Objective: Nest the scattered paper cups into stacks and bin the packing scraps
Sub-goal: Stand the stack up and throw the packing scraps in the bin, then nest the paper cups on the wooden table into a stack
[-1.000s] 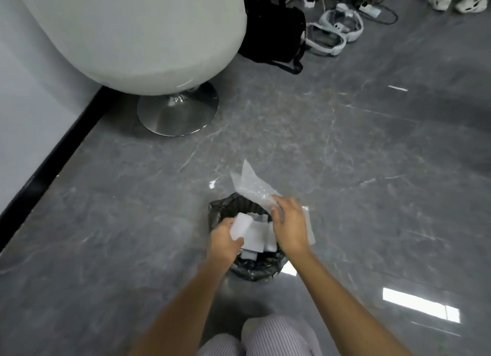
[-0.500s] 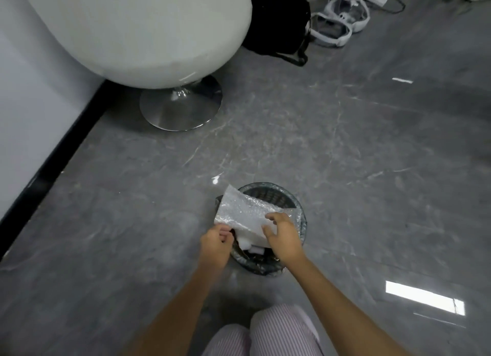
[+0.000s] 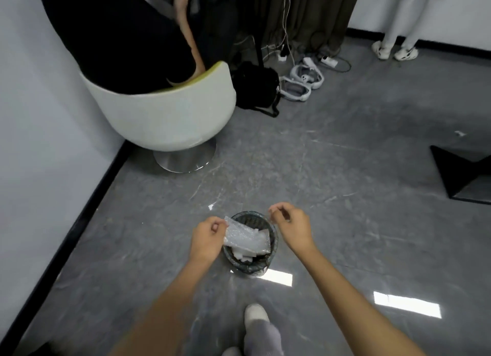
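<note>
A small dark mesh bin (image 3: 247, 268) with a black liner stands on the grey floor in front of me. A crumpled sheet of bubble wrap (image 3: 245, 237) lies across its mouth, on top of white foam scraps (image 3: 243, 255). My left hand (image 3: 208, 236) is at the bin's left rim, fingers curled, pinching the raised left corner of the wrap. My right hand (image 3: 292, 225) hovers over the right rim with loosely curled fingers and holds nothing. No paper cups are in view.
A white tub chair (image 3: 164, 116) on a metal foot, with a person in black seated in it, stands back left by the wall. A black bag (image 3: 256, 88), white headsets (image 3: 303, 83) and cables lie beyond. Another person's legs (image 3: 396, 36) stand far right. My foot (image 3: 256, 315) is below.
The bubble wrap has gone down into the bin. My right hand let go of it and lifted to the right. My head rose, bringing the chair and the room's back wall into view.
</note>
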{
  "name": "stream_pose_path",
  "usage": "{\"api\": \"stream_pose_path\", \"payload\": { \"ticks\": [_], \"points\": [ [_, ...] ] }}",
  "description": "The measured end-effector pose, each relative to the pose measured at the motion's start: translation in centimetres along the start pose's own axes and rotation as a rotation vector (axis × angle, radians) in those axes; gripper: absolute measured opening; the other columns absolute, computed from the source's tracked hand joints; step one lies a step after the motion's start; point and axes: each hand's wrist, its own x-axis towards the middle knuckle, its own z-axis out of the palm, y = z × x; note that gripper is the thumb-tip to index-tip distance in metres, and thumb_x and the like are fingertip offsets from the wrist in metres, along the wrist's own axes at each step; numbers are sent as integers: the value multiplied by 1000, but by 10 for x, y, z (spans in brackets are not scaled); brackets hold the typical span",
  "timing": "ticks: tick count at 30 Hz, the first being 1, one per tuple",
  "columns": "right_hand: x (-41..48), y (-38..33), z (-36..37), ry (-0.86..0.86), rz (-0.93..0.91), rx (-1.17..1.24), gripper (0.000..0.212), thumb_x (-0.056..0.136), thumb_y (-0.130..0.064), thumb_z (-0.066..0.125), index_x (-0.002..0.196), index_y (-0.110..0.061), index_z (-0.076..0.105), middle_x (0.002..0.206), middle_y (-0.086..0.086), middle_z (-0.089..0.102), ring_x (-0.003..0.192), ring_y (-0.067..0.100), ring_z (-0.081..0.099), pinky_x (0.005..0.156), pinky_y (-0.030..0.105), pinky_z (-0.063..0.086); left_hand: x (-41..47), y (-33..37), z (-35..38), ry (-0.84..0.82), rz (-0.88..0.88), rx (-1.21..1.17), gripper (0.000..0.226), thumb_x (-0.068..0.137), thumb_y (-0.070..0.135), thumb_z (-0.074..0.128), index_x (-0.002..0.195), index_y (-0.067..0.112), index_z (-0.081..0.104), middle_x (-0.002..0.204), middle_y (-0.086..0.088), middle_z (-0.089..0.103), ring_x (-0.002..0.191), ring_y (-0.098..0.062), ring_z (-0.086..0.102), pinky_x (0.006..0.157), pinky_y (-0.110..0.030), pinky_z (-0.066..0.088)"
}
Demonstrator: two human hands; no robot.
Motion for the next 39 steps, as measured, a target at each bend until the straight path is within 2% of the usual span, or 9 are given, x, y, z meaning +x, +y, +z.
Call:
{"api": "stream_pose_path", "payload": {
  "ticks": [5, 9, 13, 17, 19, 27, 31, 34, 39],
  "points": [
    [-36, -67, -48, 52, -57, 35, 24, 91, -5, 51, 77, -21, 63, 68, -7, 63, 68, 12, 61, 64, 12, 44, -37, 77, -41, -16, 115, -7, 40, 90, -4, 54, 68, 28, 63, 59, 6, 57, 59, -18, 51, 60, -27, 39],
    [-70, -100, -80, 133, -101, 49, 28, 90, -5, 51, 72, -24, 62, 64, -8, 62, 63, 10, 60, 69, 25, 48, -62, 120, -62, -51, 227, 7, 39, 91, -3, 53, 67, 26, 63, 56, 4, 54, 62, -23, 50, 65, -31, 41],
    [-111, -114, -110, 214, -118, 75, 32, 89, -4, 52, 68, -26, 61, 60, -9, 61, 53, -3, 56, 67, 24, 48, -94, 155, -67, -109, 342, 13, 31, 93, 0, 53, 71, 17, 66, 59, 12, 56, 59, -13, 51, 67, -28, 42],
    [-157, -122, -150, 293, -102, 103, 32, 90, -6, 53, 66, -26, 59, 59, -8, 60, 50, -3, 54, 61, 16, 44, -124, 189, -57, -181, 429, 14, 35, 95, 4, 54, 66, 20, 64, 58, 4, 58, 52, -5, 55, 55, -11, 38],
    [-178, -122, -175, 346, -92, 113, 34, 90, -5, 53, 64, -27, 58, 58, -7, 59, 49, -4, 54, 58, 11, 43, -138, 206, -43, -232, 477, 32, 35, 96, 6, 54, 66, 20, 65, 58, -3, 56, 50, -7, 55, 53, -10, 38],
    [-256, -89, -263, 568, 0, 172, 31, 90, -3, 52, 65, -20, 60, 60, -3, 60, 47, -5, 55, 52, 6, 39, -207, 256, 36, -463, 650, 84, 34, 99, 12, 52, 69, 17, 65, 49, -1, 52, 42, -1, 50, 49, -13, 36],
    [-295, -62, -304, 675, 41, 196, 27, 90, -4, 53, 67, -17, 61, 59, -2, 60, 47, -5, 54, 51, 6, 38, -243, 273, 88, -567, 714, 92, 35, 99, 11, 53, 67, 19, 64, 47, -1, 51, 40, 0, 48, 47, -13, 33],
    [-328, -37, -336, 748, 75, 202, 25, 90, -5, 53, 69, -16, 61, 60, 0, 60, 47, -5, 54, 51, 7, 39, -276, 287, 131, -644, 758, 94, 39, 98, 10, 54, 63, 23, 62, 43, 5, 50, 37, 0, 44, 45, -13, 31],
    [-385, 11, -394, 842, 135, 198, 27, 90, -6, 53, 68, -18, 61, 61, -1, 61, 48, -4, 53, 54, 9, 41, -342, 306, 205, -754, 799, 106, 38, 98, 14, 54, 63, 24, 63, 40, 6, 49, 40, -3, 45, 48, -16, 33]
  ]
}}
